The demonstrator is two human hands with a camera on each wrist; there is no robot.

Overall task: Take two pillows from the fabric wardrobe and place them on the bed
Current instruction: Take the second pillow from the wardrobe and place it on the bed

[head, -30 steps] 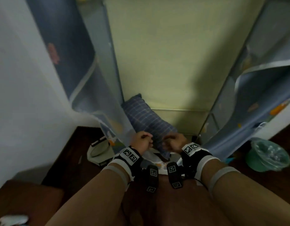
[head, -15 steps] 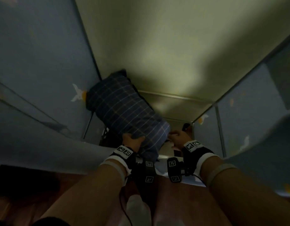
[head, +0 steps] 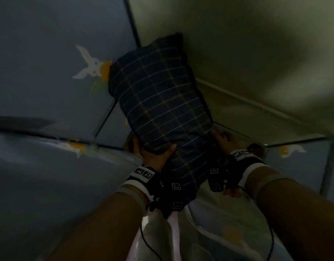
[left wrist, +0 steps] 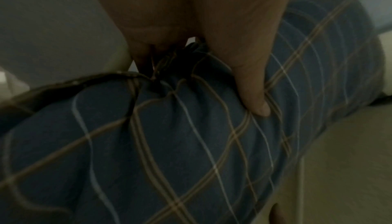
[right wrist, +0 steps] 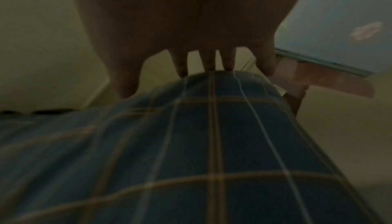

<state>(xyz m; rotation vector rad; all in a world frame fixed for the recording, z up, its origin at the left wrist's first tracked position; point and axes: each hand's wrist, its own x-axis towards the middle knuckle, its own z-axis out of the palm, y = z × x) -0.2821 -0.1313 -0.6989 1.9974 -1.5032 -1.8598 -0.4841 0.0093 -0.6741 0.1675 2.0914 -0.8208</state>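
A dark blue plaid pillow [head: 158, 98] stands tilted in the back left corner inside the fabric wardrobe [head: 49, 72]. My left hand [head: 153, 155] grips its lower left side. In the left wrist view the thumb [left wrist: 252, 93] presses into the pillow [left wrist: 191, 143] and the fingers bunch the cover. On the pillow's lower right edge is my right hand [head: 221, 138]. In the right wrist view that hand [right wrist: 191, 34] lies over the crest of the pillow [right wrist: 212, 143], with the fingertips curling down behind it. I see no second pillow for certain.
The wardrobe's blue side wall carries a rabbit print [head: 91, 65]; a pale green wall [head: 247, 53] shows behind it. Thin frame rods [head: 329, 166] run along the right. Pale printed fabric [head: 228, 228] lies below the pillow; what it is I cannot tell. The light is dim.
The pillow has risen from lying low on the wardrobe floor to standing tilted against the corner. Both hands went from near its front edge to holding its sides. My head moved in closer.
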